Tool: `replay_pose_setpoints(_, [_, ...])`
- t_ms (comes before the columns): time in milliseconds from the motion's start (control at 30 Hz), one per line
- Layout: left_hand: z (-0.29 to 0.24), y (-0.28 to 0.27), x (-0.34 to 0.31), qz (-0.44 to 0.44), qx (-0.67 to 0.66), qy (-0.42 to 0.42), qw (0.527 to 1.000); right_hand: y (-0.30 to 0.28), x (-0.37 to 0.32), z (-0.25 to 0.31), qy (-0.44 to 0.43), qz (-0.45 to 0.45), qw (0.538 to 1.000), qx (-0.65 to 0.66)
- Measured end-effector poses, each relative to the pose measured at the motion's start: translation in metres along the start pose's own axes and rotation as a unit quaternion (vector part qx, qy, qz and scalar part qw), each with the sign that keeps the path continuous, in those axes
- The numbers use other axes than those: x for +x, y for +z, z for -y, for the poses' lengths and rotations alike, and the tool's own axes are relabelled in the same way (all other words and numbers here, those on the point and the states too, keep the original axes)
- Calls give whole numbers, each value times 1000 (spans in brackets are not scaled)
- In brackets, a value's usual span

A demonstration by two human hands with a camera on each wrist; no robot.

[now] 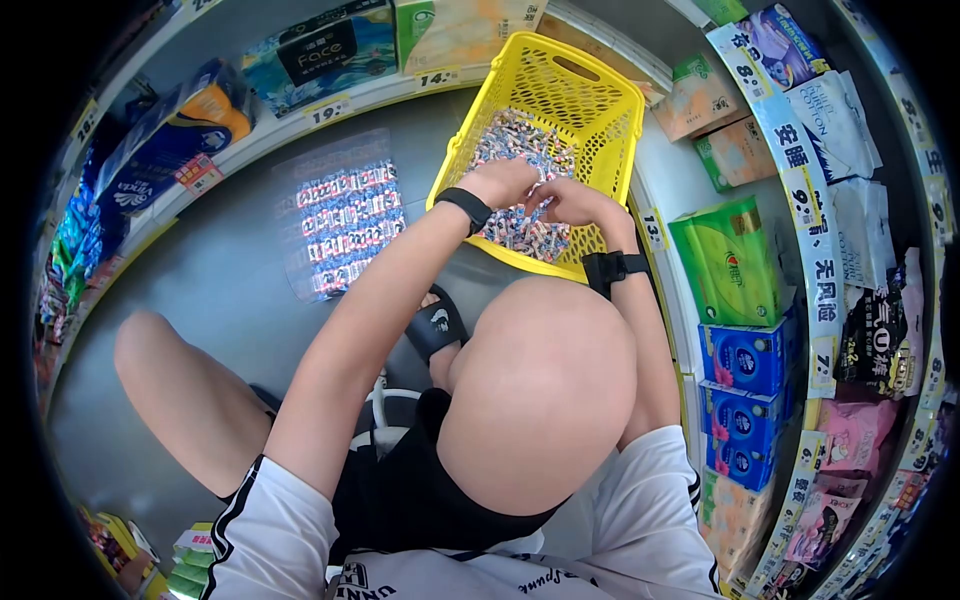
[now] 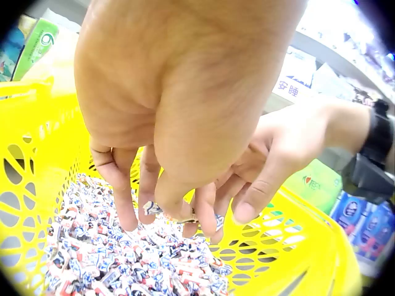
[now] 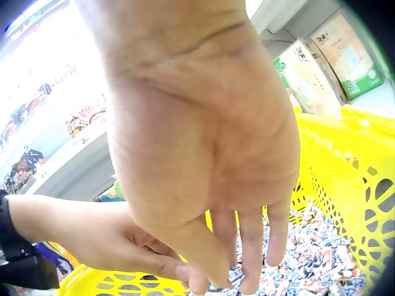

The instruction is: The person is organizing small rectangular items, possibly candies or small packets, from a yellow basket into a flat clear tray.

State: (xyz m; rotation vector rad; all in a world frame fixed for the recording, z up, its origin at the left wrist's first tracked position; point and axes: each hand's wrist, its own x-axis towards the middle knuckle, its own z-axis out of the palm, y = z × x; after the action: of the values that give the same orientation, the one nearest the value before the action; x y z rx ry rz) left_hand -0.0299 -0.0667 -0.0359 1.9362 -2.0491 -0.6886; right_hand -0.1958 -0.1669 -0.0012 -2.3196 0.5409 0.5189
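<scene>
Many small wrapped candies (image 1: pixel 520 235) (image 2: pixel 123 253) (image 3: pixel 308 246) fill the bottom of a yellow basket (image 1: pixel 612 130) (image 2: pixel 321 246) (image 3: pixel 333 139). Above them my left hand (image 1: pixel 500 184) (image 2: pixel 179 92) (image 3: pixel 105 237) has its fingers bent downward, pinching a small wrapped candy (image 2: pixel 151 208). My right hand (image 1: pixel 572 203) (image 2: pixel 284 145) (image 3: pixel 197 135) meets it from the right, fingertips close to the left ones. Between the right fingertips shows a bit of wrapper (image 2: pixel 219 222), partly hidden by the fingers.
A clear plastic sheet or bag with rows of candies (image 1: pixel 350 225) lies on the grey floor (image 1: pixel 230 290), left of the basket. Shelves with tissue packs (image 1: pixel 730 262) curve along the right and the far side. My knee (image 1: pixel 540 380) is close to the basket's near edge.
</scene>
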Motion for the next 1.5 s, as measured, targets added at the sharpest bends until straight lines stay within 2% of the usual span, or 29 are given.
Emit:
replay_pose_setpoints(67, [2, 4, -14, -14, -4, 13, 1000, 8, 0, 6, -11, -17, 999, 32])
replay_pose_setpoints(133, [14, -17, -13, -50, 18, 32, 998, -9, 9, 22, -33, -84, 995, 45])
replay_pose_setpoints(167, [8, -3, -31, -57, -10, 36, 998, 7, -1, 31, -24, -61, 996, 52])
replay_pose_setpoints(300, [20, -29, -55, -127, -24, 45, 991, 1, 18, 48, -57, -127, 988, 72])
replay_pose_setpoints(367, [28, -33, -69, -160, 11, 68, 985, 6, 24, 57, -60, -158, 979, 117])
replay_pose_setpoints(400, [30, -41, -77, -142, 20, 46, 989, 8, 27, 64, -66, -189, 970, 139])
replay_pose_setpoints(500, [34, -52, -107, -168, 37, 43, 984, 12, 34, 86, -66, -204, 969, 122])
replay_pose_setpoints(833, [73, -50, -186, -230, -32, -16, 972, 36, 67, 153, -106, -172, 978, 59])
replay_pose_setpoints(1067, [108, -44, -240, -255, -19, -46, 966, 61, 98, 200, -132, -136, 981, 37])
replay_pose_setpoints(1133, [117, -44, -253, -274, -27, -54, 960, 66, 110, 213, -170, -135, 976, 26])
replay_pose_setpoints(1267, [126, -52, -279, -236, -26, -103, 966, 77, 124, 235, -208, -123, 970, -7])
replay_pose_setpoints(1500, [149, -51, -319, -242, -24, -113, 963, 93, 150, 266, -246, -104, 964, -22])
